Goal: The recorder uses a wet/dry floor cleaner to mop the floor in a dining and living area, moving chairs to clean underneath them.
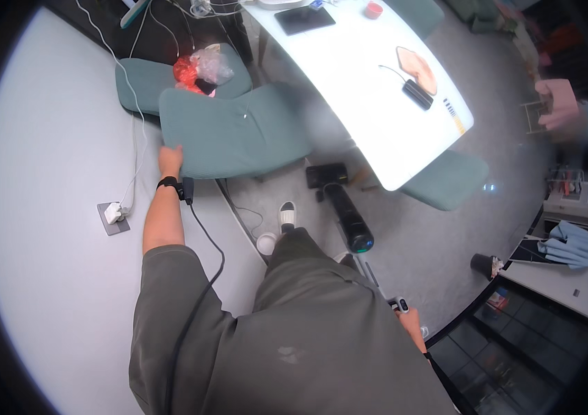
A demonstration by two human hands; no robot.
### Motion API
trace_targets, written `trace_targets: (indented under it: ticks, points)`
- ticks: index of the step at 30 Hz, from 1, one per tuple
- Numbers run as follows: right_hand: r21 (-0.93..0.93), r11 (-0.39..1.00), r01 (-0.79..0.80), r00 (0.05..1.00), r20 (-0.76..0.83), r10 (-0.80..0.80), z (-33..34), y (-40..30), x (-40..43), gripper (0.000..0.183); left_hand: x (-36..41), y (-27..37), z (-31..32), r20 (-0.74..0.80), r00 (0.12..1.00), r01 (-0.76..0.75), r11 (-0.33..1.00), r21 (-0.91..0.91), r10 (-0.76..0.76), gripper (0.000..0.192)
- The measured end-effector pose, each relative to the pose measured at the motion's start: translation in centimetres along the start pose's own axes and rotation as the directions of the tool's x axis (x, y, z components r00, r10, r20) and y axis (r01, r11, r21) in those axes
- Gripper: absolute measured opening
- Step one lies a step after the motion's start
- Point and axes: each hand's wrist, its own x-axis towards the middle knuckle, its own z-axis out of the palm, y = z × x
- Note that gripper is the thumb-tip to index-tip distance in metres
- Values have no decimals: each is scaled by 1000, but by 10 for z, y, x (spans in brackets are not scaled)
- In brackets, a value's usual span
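My left hand [170,160] grips the near left edge of a chair [237,135] with a ribbed grey-green fabric cover. Some of its fingers are hidden at that edge. Down at the right, my right hand [409,317] is closed around the grey handle [398,304] of an upright floor cleaner. The cleaner's black body [348,218] leans from the handle towards the table, with a small lit display on its top end. Its wide black floor head [327,175] rests on the grey floor between the chair and the table.
Beside the gripped chair, another covered chair [143,85] holds red and clear plastic bags [205,67]. A white table [345,88] bears a tablet [304,19], a pink cup [373,10] and a black case [418,94]. White cables run to a wall socket [113,218]. A white round container [266,243] stands near my foot.
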Motion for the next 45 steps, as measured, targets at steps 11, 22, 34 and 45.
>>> trace_targets:
  ticks: [11,22,34,45]
  points:
    - [29,999,-38,999,22,38,-5,-24,29,11,-89,-30,-36,-44,989,138,990,-1,-138,47]
    - [-36,999,20,993,119,-16,7,-82,80,20,-105,-85,-22,-42,990,134,989,65,-131,44]
    - [530,810,-251,893,450,-18,64,-256,97,13,-87,-81,-17,20,992,122,992,-30,-121,64]
    - [551,778,-301,872,489,-9,116,-349,103,14,-89,-77,-8,-162,974,96,939,-331,-157,64]
